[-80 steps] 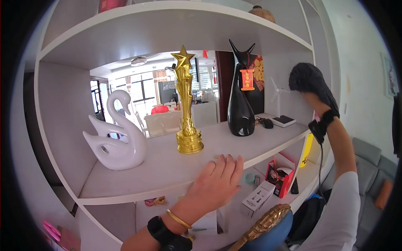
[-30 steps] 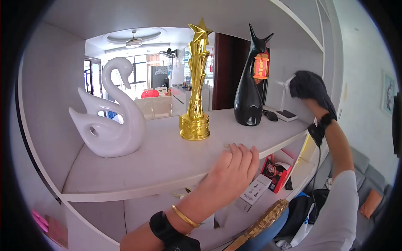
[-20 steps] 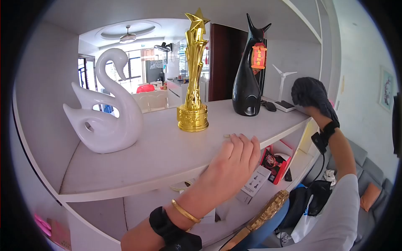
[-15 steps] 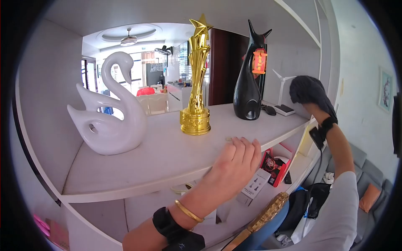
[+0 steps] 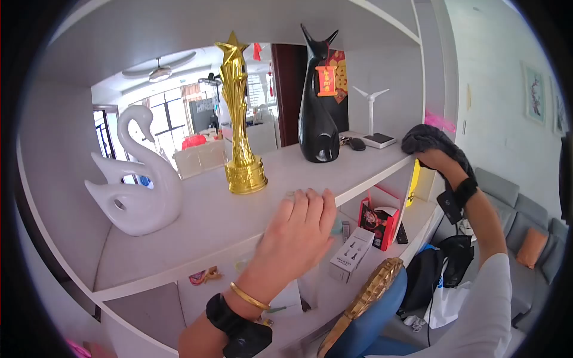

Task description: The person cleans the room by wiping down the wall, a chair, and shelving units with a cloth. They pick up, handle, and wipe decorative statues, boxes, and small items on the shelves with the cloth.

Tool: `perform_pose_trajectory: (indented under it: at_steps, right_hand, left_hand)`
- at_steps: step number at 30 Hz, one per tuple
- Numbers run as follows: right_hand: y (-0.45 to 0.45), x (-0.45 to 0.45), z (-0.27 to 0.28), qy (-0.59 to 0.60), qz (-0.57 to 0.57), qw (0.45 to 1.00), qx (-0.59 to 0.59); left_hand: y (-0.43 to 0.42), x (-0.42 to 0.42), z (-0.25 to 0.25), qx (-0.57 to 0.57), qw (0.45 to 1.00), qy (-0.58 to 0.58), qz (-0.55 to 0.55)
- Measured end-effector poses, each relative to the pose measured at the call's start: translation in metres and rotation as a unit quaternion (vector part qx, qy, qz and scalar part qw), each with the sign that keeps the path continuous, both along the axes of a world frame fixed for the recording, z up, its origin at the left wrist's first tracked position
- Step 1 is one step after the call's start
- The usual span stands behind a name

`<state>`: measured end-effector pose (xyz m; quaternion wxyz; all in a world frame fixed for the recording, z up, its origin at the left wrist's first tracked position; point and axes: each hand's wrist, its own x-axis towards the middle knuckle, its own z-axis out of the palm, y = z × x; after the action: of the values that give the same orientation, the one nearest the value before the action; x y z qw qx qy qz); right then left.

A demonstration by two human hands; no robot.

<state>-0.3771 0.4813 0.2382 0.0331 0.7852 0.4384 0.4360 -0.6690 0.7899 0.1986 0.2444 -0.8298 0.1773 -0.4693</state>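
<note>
My left hand (image 5: pixel 293 232) rests on the front edge of the white shelf (image 5: pixel 203 247), fingers close together over its top, beside a small pale object (image 5: pixel 290 195). My right hand (image 5: pixel 434 156) is wrapped in a dark grey cloth (image 5: pixel 433 140) at the shelf's right end, near the upright panel; the cloth hides most of its fingers. On the shelf stand a white swan figure (image 5: pixel 149 197), a gold star trophy (image 5: pixel 245 173), a black cat-like figure (image 5: pixel 318 128) with a red tag, dark keys (image 5: pixel 356 144) and a white model wind turbine (image 5: pixel 371 110).
Below are a white box (image 5: pixel 352 253), a red box (image 5: pixel 378 224) and a black remote (image 5: pixel 402 233). A blue chair back with gold trim (image 5: pixel 370 304) stands close in front. Bags (image 5: pixel 421 286) and a grey sofa (image 5: pixel 498 191) are at right.
The view has shifted, so the shelf items appear farther left. The right hand with the cloth has moved lower, down to the shelf's right end. My left hand remains on the shelf edge.
</note>
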Motion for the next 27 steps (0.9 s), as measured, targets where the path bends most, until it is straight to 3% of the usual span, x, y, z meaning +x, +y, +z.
perform_pose_trajectory:
  at_steps: [1,2,3,5,6,8,11,12,13,14,15,16,21,25,27]
  right_hand:
    - [0.005,-0.002,-0.004,0.117,-0.037,0.99,0.074]
    - [0.005,0.011,-0.012,0.231,-0.005,0.964,0.13]
    - [0.004,0.017,-0.014,0.216,-0.08,0.973,-0.001]
    - [0.014,-0.001,-0.033,0.275,-0.013,0.94,0.2]
    - [0.024,-0.014,-0.03,0.276,-0.008,0.94,0.2]
    - [0.047,-0.046,-0.019,0.408,-0.021,0.898,0.161]
    - [0.103,-0.143,0.009,0.452,-0.013,0.889,0.075]
    - [0.113,-0.148,0.008,0.37,0.132,0.919,0.04]
    - [0.118,-0.152,0.011,0.374,0.156,0.914,0.033]
    - [0.118,-0.152,0.017,0.388,0.077,0.918,0.021]
    - [0.116,-0.147,0.017,0.4,-0.006,0.916,0.011]
    - [0.107,-0.12,0.01,0.387,-0.007,0.921,0.04]
    - [0.09,-0.068,-0.001,0.382,0.019,0.917,0.112]
    - [0.114,-0.099,-0.008,0.381,0.005,0.923,0.058]
    - [0.14,-0.158,0.002,0.395,-0.039,0.916,0.051]
  left_hand:
    - [0.0,0.0,0.0,-0.007,1.0,0.008,0.001]
    - [-0.001,0.0,0.0,-0.003,1.0,0.005,0.002]
    - [-0.001,-0.001,0.0,-0.007,1.0,0.008,0.001]
    - [-0.002,-0.002,0.0,-0.013,1.0,0.01,0.005]
    - [-0.003,-0.003,0.001,-0.014,1.0,0.012,0.005]
    - [-0.004,-0.002,0.002,-0.011,1.0,0.015,0.015]
    - [-0.005,-0.003,0.002,-0.032,0.999,0.037,0.021]
    - [-0.005,-0.002,0.001,-0.036,0.999,0.032,-0.003]
    - [-0.003,-0.004,-0.001,-0.041,0.998,0.025,-0.028]
    - [-0.003,-0.008,-0.003,-0.038,0.999,0.028,-0.006]
    - [-0.002,-0.012,-0.006,-0.016,0.998,-0.011,-0.056]
    - [0.002,-0.018,-0.007,0.005,0.993,-0.053,-0.109]
    - [0.047,-0.104,-0.02,-0.013,0.995,-0.089,-0.038]
    - [0.08,-0.158,-0.015,-0.044,0.99,-0.128,0.03]
    - [0.088,-0.174,-0.016,-0.047,0.989,-0.14,0.033]
